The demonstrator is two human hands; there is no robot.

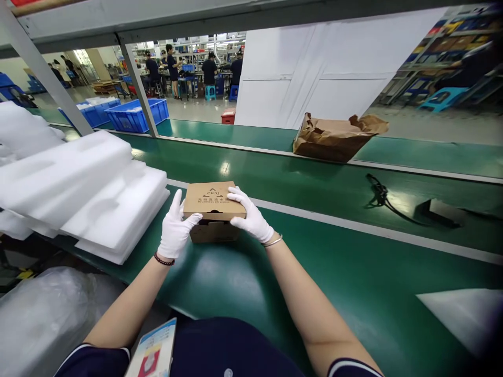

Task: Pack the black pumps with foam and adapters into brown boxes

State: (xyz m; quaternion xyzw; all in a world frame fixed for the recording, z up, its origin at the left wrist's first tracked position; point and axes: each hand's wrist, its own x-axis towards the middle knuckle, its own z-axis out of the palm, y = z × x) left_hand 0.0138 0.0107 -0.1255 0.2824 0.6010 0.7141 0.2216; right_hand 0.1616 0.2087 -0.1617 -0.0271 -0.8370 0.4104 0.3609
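A small brown cardboard box (214, 201) sits in front of me on the green work surface, its top printed with "Brushless DC pump" and a logo. A dark gap shows at the front between its top part and the lower front wall (215, 232). My left hand (176, 228), in a white glove, grips the left side, thumb at the front corner. On the right side, my right hand (251, 215), also gloved, holds the box with fingers over the top and thumb at the front edge. What is inside the box is hidden.
White foam sheets (106, 204) are stacked at the left, above a clear plastic bag (58, 309). Beyond the conveyor (243, 170) stands a crumpled brown paper bag (334, 137). A black cable (387, 201) lies right. Blue crates (137, 116) and several people are farther back.
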